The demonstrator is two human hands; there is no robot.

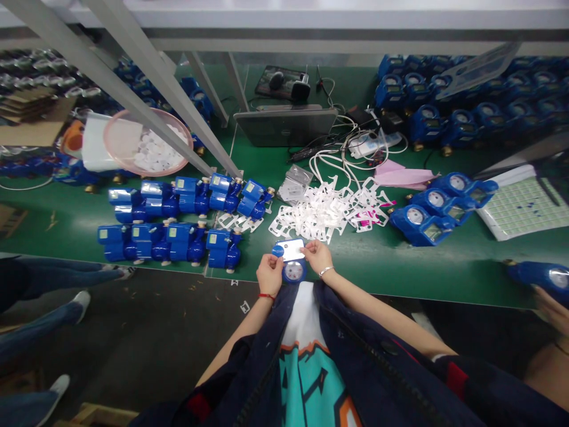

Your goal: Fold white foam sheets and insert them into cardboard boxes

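Observation:
At the front edge of the green bench, a blue water meter (294, 272) lies with its round dial facing up, close to my body. A white label plate (293, 249) with a blue round spot lies over the meter's far part. My right hand (318, 257) pinches the plate's right end between thumb and fingertips. My left hand (270, 274) is closed at the plate's lower left corner, its fingertips pressed on that edge. Just beyond the hands is a heap of white cut-out frames (317, 207). Whether the plate touches the meter all over, I cannot tell.
Two rows of blue meters (181, 243) stand at left, near a pink basin (149, 142) of white pieces. A laptop (287, 127) and cables lie behind. At right are three meters (429, 216), a green-lined sheet (528, 204) and a co-worker's hand (551, 311) at another meter.

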